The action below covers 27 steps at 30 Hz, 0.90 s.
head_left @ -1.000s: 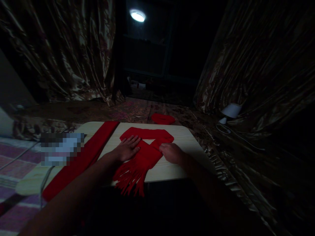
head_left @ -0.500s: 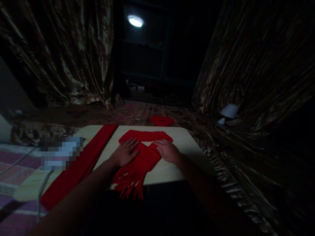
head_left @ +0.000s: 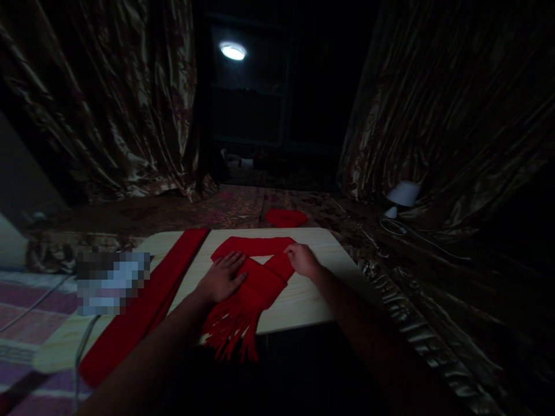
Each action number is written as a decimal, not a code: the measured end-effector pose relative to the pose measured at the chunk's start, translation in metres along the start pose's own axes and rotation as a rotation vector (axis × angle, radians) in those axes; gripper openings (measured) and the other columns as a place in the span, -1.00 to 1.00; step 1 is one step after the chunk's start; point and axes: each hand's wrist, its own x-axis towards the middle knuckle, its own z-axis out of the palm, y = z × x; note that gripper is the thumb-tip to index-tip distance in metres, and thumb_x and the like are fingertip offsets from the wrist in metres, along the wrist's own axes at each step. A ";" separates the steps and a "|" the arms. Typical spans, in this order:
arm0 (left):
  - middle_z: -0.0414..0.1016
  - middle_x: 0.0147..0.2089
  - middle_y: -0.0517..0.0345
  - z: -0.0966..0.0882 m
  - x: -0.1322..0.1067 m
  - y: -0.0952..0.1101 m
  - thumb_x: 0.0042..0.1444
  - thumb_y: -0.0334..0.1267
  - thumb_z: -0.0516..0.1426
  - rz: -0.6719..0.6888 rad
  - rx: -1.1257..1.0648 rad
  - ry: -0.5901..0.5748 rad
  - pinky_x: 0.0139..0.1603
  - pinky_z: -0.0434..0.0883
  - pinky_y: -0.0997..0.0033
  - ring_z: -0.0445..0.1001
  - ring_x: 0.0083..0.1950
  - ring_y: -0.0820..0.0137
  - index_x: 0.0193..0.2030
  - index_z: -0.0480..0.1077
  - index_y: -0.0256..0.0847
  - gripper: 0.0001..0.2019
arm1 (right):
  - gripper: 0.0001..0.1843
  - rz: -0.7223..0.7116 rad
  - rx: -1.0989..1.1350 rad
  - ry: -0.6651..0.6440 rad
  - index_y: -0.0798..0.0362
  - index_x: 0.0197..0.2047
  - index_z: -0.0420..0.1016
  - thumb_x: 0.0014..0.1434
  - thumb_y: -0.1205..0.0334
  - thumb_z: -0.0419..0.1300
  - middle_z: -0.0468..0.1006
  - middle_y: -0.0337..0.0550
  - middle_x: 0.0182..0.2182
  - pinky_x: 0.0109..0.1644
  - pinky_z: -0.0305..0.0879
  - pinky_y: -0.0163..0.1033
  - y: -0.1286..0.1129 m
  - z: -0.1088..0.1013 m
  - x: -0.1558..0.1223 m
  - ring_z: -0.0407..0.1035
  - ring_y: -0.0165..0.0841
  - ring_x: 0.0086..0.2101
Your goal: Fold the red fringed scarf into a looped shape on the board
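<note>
A red fringed scarf (head_left: 264, 283) lies looped on a light wooden board (head_left: 314, 306), its two ends crossed and the fringe hanging over the near edge. My left hand (head_left: 223, 277) rests flat on the left side of the scarf, fingers spread. At the loop's right side, my right hand (head_left: 301, 259) is closed, pinching the scarf's edge between thumb and fingers. Left of them a long folded red cloth (head_left: 147, 303) runs slantwise across the board, partly behind my left forearm.
Beyond the board's far edge sits another red folded piece (head_left: 286, 218). A blurred-out object (head_left: 113, 283) and a grey cable (head_left: 84, 346) are at the left. A small white lamp (head_left: 404, 195) with its cord stands at the right, near patterned curtains (head_left: 160, 115).
My right hand has gone from lying on the scarf to pinching its edge, slightly to the right. The scarf's right side looks straighter. My left hand stays flat. The view has tilted up slightly.
</note>
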 end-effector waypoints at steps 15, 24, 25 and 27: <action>-0.02 0.52 0.02 0.003 0.001 -0.002 0.33 0.16 -0.15 0.013 -0.012 0.019 0.48 -0.03 -0.06 -0.09 0.54 0.15 0.49 0.07 -0.16 -0.30 | -0.83 0.041 -0.184 -0.081 -0.06 -0.24 0.61 0.22 0.28 0.16 0.66 -0.15 -0.22 -0.16 0.28 -0.29 -0.023 0.013 0.030 0.49 -0.30 -0.20; -0.04 0.53 0.03 0.000 0.000 0.001 0.32 0.16 -0.14 0.003 -0.026 0.004 0.49 -0.05 -0.06 -0.11 0.55 0.15 0.49 0.06 -0.19 -0.29 | -0.65 0.437 -0.078 0.184 0.05 -0.02 0.48 0.40 0.17 -0.09 0.63 0.01 -0.18 -0.16 0.30 -0.26 -0.010 0.004 0.035 0.51 -0.25 -0.19; -0.04 0.53 0.03 0.000 0.000 0.001 0.32 0.16 -0.14 0.002 -0.028 0.006 0.49 -0.05 -0.06 -0.11 0.55 0.16 0.49 0.07 -0.18 -0.29 | -0.61 0.507 -0.067 0.249 0.05 -0.01 0.49 0.41 0.17 -0.14 0.63 0.04 -0.17 -0.14 0.32 -0.23 -0.006 0.001 0.035 0.51 -0.22 -0.17; -0.03 0.52 0.03 0.000 0.000 0.001 0.32 0.16 -0.13 0.005 -0.029 0.020 0.49 -0.04 -0.05 -0.10 0.54 0.16 0.48 0.08 -0.18 -0.30 | -0.58 0.559 -0.055 0.341 0.06 0.06 0.48 0.39 0.23 -0.16 0.62 0.06 -0.11 -0.08 0.34 -0.20 0.001 -0.005 0.034 0.50 -0.20 -0.13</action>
